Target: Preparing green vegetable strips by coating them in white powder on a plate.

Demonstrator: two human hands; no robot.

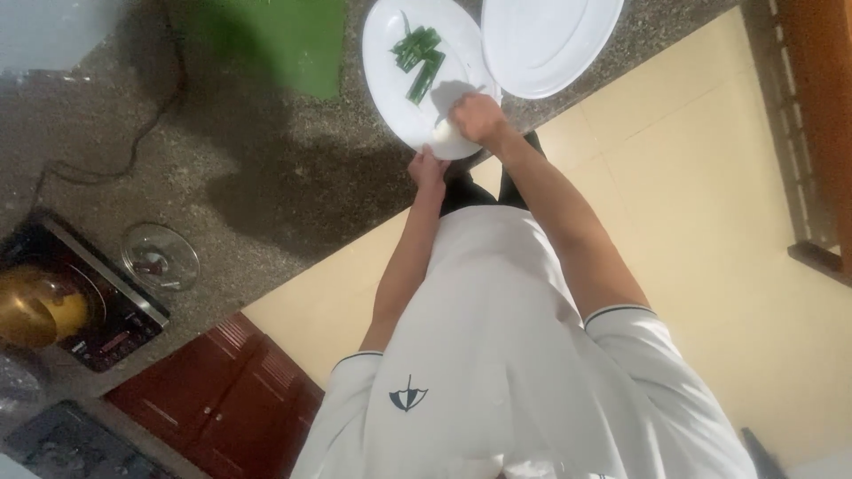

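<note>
White oval plate [390, 98] with cut green stalks [417, 58]: left hand [429, 167] grips its near rim; right hand [475, 118] curls closed over something white [441, 135] on it.

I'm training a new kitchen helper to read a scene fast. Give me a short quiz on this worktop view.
1. True or false: the cut green vegetable pieces lie on the white oval plate that the right hand reaches over.
2. What lies on the stone worktop beside the induction cooker? A) a glass lid B) a knife C) a mug
3. Fill in: the left hand is at the plate's near ____.
Key: 1 true; 2 A; 3 rim.
</note>
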